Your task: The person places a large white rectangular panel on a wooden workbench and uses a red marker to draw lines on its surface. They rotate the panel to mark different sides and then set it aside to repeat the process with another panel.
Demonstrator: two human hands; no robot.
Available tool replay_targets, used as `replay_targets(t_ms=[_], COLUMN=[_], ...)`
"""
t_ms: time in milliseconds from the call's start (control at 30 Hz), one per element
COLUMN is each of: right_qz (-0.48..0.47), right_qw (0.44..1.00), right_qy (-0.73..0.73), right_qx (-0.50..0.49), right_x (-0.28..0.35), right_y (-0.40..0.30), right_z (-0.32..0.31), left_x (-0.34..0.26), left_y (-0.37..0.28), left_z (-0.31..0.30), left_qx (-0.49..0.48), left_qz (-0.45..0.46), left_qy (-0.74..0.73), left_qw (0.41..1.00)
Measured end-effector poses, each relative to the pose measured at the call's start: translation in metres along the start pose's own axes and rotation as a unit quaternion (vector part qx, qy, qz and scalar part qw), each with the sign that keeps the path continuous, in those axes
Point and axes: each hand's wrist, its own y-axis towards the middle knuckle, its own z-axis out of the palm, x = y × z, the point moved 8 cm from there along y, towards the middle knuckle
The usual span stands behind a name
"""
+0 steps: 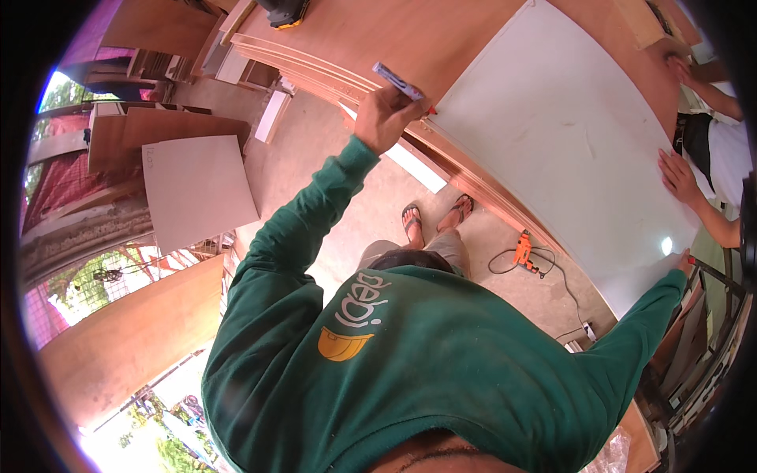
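Observation:
My left hand (384, 117) grips a marker pen (397, 80) with a pale printed barrel. Its red end (432, 110) points down at the near left corner of a large white sheet (550, 124). This sheet lies over a stack of reddish-brown plywood panels (378, 35). My right arm reaches out to the far right, where my right hand (685, 263) is at the sheet's right edge. A small red thing (691, 260) shows beside its fingers, too small to identify. The sleeve and distance hide most of those fingers.
At right, a co-worker rests one hand (678, 176) on the sheet; another hand (683, 72) is farther back. A black-and-yellow power tool (288, 15) sits on the plywood. An orange corded drill (523, 253) lies on the floor. A white panel (198, 189) leans at left.

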Motion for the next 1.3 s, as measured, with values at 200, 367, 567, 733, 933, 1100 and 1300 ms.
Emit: replay_targets(t_ms=[200,367,567,733,933,1100,1300], right_qz=[-0.011,-0.052,-0.086,-0.078,0.194,0.188,0.169], right_qw=[1.000,0.997,0.937,0.884,0.793,0.766,0.764], right_qy=[0.009,-0.031,-0.135,0.260,0.567,0.613,0.621], right_qx=[0.014,-0.051,-0.311,-0.382,-0.104,0.049,0.053], right_x=[0.023,0.026,0.021,0.070,0.104,0.204,0.228], right_y=[-0.004,-0.011,-0.172,-0.458,-0.634,-0.652,-0.632], right_z=[0.009,-0.012,-0.065,-0.112,-0.013,0.008,0.013], left_x=[-0.005,-0.036,-0.088,-0.122,-0.101,-0.073,-0.084], left_y=[-0.060,-0.015,0.112,0.185,0.276,0.291,0.259], left_z=[-0.024,-0.030,0.068,0.179,0.339,0.383,0.344], left_qx=[0.005,-0.019,0.090,0.309,0.503,0.575,0.535], left_qz=[-0.044,-0.017,0.024,-0.010,0.081,0.038,0.001], left_qy=[-0.036,-0.071,-0.053,-0.071,0.105,0.198,0.121], left_qw=[0.998,0.997,0.994,0.948,0.854,0.792,0.836])
